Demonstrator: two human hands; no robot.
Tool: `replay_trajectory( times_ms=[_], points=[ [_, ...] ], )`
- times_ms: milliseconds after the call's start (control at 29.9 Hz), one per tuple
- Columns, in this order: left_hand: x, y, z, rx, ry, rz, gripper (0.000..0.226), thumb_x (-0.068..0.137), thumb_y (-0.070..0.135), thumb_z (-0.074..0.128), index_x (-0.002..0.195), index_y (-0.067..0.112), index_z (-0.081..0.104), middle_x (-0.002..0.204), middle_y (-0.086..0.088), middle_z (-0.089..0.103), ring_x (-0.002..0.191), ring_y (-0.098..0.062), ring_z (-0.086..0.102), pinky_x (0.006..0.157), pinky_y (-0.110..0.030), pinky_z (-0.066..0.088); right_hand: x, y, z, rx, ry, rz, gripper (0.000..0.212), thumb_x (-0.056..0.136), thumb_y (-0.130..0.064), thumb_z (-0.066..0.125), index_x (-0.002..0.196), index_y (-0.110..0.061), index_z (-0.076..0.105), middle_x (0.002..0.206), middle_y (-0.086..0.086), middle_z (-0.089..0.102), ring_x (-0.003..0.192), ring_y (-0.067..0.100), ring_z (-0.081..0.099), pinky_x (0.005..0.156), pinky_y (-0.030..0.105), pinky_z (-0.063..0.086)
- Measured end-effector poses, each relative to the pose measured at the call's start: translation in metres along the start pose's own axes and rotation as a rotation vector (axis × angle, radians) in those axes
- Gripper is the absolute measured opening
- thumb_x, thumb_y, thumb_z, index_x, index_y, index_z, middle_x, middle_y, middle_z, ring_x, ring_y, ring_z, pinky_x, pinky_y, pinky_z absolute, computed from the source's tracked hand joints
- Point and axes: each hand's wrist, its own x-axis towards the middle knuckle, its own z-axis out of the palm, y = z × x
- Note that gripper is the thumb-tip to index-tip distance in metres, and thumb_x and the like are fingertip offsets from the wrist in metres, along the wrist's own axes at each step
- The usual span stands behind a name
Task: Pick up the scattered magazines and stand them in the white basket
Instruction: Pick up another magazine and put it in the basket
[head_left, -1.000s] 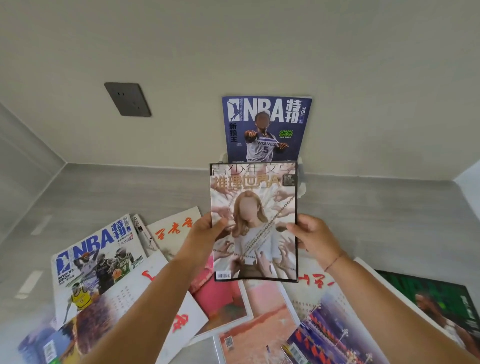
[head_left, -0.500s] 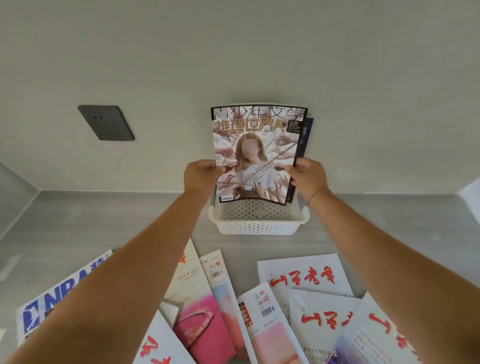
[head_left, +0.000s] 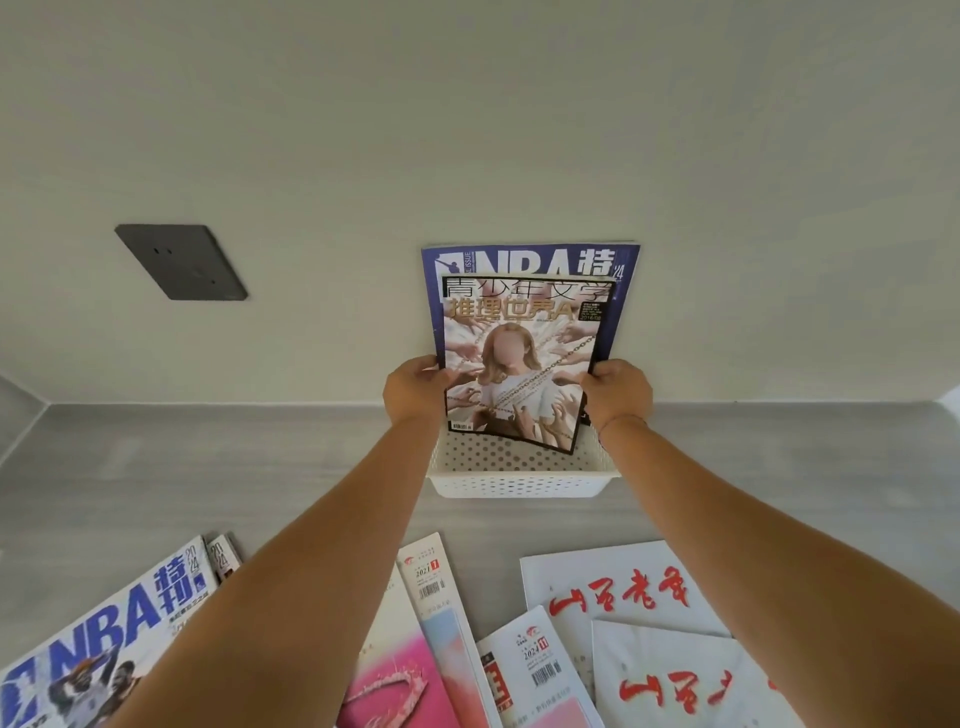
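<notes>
magazine (head_left: 519, 364) with the chained-figure cover, gripped at its side edges by left hand (head_left: 415, 387) and right hand (head_left: 618, 392), sits lower than half a second ago. its tilted bottom corner now dips into the white basket (head_left: 519, 486), before the standing nba issue (head_left: 530, 260), so it looks nearly placed. whether it touches the basket floor is hidden.

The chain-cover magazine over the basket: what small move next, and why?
Probably lower the chain-cover magazine until its bottom edge rests in the white basket. The left hand and right hand grip its sides, its lower corner is below the rim, just in front of the standing NBA magazine.
</notes>
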Motion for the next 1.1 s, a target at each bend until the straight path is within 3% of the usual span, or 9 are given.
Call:
replay_trajectory(
  times_ms=[100,200,334,501,635,768,869,969,1102],
  points=[
    [0.002,0.000,0.003,-0.018,0.020,0.017,0.022,0.080,0.011,0.065,0.099,0.016,0.074,0.085,-0.001,0.073,0.069,-0.016,0.063,0.066,-0.020,0.047,0.002,-0.004,0.003,0.027,0.027,0.011,0.020,0.084,-0.014,0.058,0.101,-0.011,0.069,0.104,0.010,0.071,0.097,0.030,0.065,0.082,0.032,0.052],
    [0.004,-0.002,0.001,-0.012,0.060,0.017,0.016,0.082,0.010,0.064,0.093,0.013,0.075,0.078,-0.002,0.069,0.067,-0.019,0.061,0.065,-0.022,0.045,0.004,-0.010,0.004,0.063,0.014,-0.034,0.023,0.084,-0.013,0.054,0.101,-0.012,0.070,0.102,0.012,0.072,0.095,0.031,0.066,0.087,0.038,0.053],
    [0.006,-0.003,0.000,0.142,0.057,0.096,0.024,0.079,0.005,0.057,0.057,0.016,0.060,0.050,-0.002,0.047,0.050,-0.017,0.036,0.048,-0.020,0.028,0.002,-0.013,0.004,0.096,0.023,-0.081,0.024,0.086,-0.011,0.055,0.105,-0.009,0.069,0.106,0.011,0.071,0.101,0.026,0.063,0.087,0.027,0.045],
    [0.008,0.000,-0.003,0.220,0.022,0.111,0.022,0.077,0.008,0.060,0.056,0.013,0.056,0.057,-0.009,0.044,0.058,-0.021,0.034,0.053,-0.025,0.028,-0.005,-0.006,0.009,0.011,-0.018,-0.126,0.020,0.087,-0.011,0.053,0.094,0.003,0.066,0.097,0.020,0.070,0.095,0.034,0.062,0.083,0.037,0.050],
    [0.006,0.000,-0.005,0.185,0.004,0.073,0.032,0.078,0.012,0.064,0.055,0.026,0.047,0.064,-0.004,0.049,0.065,-0.021,0.043,0.061,-0.026,0.039,-0.008,-0.005,0.006,0.005,-0.044,-0.123,0.022,0.087,-0.014,0.054,0.102,0.000,0.064,0.105,0.018,0.069,0.102,0.033,0.061,0.091,0.040,0.049],
    [-0.007,-0.005,-0.019,0.206,0.001,0.103,0.007,0.081,0.027,0.068,0.084,0.022,0.066,0.088,-0.006,0.062,0.086,-0.025,0.059,0.078,-0.029,0.045,-0.017,-0.006,0.000,0.019,-0.047,-0.121,0.038,0.088,-0.017,0.056,0.124,-0.006,0.053,0.125,0.013,0.059,0.114,0.028,0.055,0.095,0.032,0.042],
    [-0.022,-0.019,-0.042,0.240,0.037,0.073,0.041,0.083,0.029,0.065,0.120,0.010,0.062,0.121,-0.007,0.066,0.112,-0.024,0.060,0.094,-0.030,0.043,-0.040,-0.003,-0.005,0.031,-0.009,-0.194,0.042,0.086,-0.016,0.059,0.127,-0.011,0.050,0.131,0.011,0.049,0.116,0.027,0.052,0.099,0.035,0.042],
    [-0.046,-0.041,-0.071,0.247,0.066,0.052,0.042,0.086,0.028,0.063,0.123,0.009,0.060,0.123,-0.009,0.065,0.113,-0.024,0.060,0.095,-0.030,0.042,-0.079,0.003,-0.005,-0.012,0.027,-0.317,0.030,0.084,-0.014,0.060,0.115,-0.012,0.057,0.122,0.011,0.050,0.110,0.028,0.053,0.095,0.038,0.047],
    [-0.083,-0.077,-0.113,0.211,0.116,-0.021,0.040,0.086,0.028,0.063,0.122,0.010,0.060,0.124,-0.009,0.064,0.105,-0.024,0.063,0.093,-0.034,0.048,-0.135,0.016,0.003,-0.027,-0.125,-0.417,0.025,0.084,-0.011,0.062,0.108,-0.008,0.058,0.116,0.012,0.053,0.106,0.025,0.052,0.089,0.032,0.045]
  ],
)
